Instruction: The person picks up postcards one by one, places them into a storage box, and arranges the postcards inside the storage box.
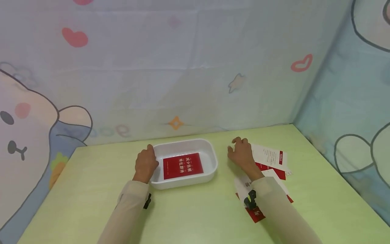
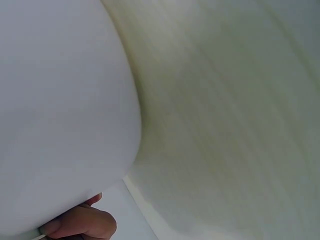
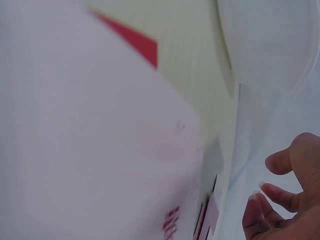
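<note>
My left hand (image 1: 145,164) holds the left rim of a white plastic tray (image 1: 186,183), and the left wrist view shows fingers (image 2: 85,222) pinching its edge. A red card (image 1: 182,166) with white printed characters lies flat inside the tray. To the right, my right hand (image 1: 242,155) hovers beside a loose pile of cards, thumb and bent fingers apart with nothing between them. A white printed card (image 1: 268,156) lies at the back of that pile, over a red card (image 1: 279,173). Nearer my right sleeve is another white card (image 3: 100,140), partly hidden in the head view.
A small red card end (image 1: 255,214) sticks out beneath the right forearm. The pale green table (image 1: 189,217) meets a cloth backdrop (image 1: 137,84) with cartoon prints behind it, and a side cloth (image 1: 350,112) stands on the right.
</note>
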`<action>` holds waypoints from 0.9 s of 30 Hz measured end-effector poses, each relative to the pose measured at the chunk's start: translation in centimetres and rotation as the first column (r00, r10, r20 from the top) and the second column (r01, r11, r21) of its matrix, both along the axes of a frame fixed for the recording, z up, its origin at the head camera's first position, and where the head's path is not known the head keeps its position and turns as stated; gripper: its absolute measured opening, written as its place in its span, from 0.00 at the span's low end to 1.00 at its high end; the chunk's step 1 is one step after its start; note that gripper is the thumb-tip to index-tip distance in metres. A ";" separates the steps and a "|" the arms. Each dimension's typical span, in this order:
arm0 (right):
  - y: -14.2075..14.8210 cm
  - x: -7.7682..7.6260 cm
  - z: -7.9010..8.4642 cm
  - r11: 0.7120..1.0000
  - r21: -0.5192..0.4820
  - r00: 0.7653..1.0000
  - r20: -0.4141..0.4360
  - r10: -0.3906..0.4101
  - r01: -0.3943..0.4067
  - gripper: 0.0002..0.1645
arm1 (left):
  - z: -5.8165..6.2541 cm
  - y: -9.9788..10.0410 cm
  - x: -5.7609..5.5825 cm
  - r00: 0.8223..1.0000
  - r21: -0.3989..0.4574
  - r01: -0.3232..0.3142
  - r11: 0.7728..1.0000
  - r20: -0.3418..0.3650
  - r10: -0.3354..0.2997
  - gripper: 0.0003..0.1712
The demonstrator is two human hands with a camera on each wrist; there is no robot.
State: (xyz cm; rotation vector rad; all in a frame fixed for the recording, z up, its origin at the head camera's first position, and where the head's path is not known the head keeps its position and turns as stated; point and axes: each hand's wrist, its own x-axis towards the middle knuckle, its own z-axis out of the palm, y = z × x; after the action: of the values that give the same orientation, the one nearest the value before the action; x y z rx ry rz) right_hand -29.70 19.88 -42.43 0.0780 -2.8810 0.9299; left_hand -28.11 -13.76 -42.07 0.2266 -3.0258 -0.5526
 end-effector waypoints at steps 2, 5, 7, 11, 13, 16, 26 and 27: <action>0.6 0.2 -0.1 1.000 0.014 1.000 0.002 -0.004 0.004 0.25 | -0.1 0.0 0.0 1.000 0.001 0.007 1.000 -0.005 -0.007 0.22; 1.6 0.4 -0.1 0.999 0.036 1.000 0.006 -0.006 0.006 0.26 | -0.1 0.2 -0.2 1.000 -0.001 0.017 1.000 -0.015 -0.017 0.21; 2.2 0.5 -0.1 0.999 0.051 1.000 -0.007 -0.008 0.009 0.26 | -0.1 0.2 -0.3 0.999 -0.003 0.024 1.000 -0.026 -0.024 0.21; 3.3 0.8 0.1 0.998 0.053 1.000 -0.004 -0.025 0.025 0.27 | 0.0 0.0 -0.6 0.999 -0.014 0.027 1.000 -0.036 -0.027 0.21; 3.8 1.0 0.1 0.998 0.053 0.999 0.009 -0.038 0.038 0.28 | 0.1 0.0 -0.7 0.999 -0.013 0.026 1.000 -0.030 -0.027 0.21; 4.5 1.2 0.0 0.996 0.064 0.998 0.017 -0.057 0.056 0.29 | 0.1 0.0 -0.7 0.999 -0.012 0.028 1.000 -0.026 -0.028 0.21; 6.7 1.1 -0.6 0.982 0.153 0.992 0.046 -0.121 0.113 0.33 | 0.3 -0.1 -0.6 0.999 -0.012 0.035 0.999 -0.012 -0.035 0.22; 6.9 1.1 -0.6 0.981 0.157 0.991 0.043 -0.123 0.115 0.33 | 0.4 0.0 -0.7 0.999 -0.012 0.038 0.999 -0.016 -0.039 0.21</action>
State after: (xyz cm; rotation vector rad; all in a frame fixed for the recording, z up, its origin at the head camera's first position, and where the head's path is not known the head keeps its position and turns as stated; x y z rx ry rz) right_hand -28.63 26.80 -43.03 -0.1067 -2.9634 0.6977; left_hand -28.76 -13.78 -41.65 0.1627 -3.0224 -0.5359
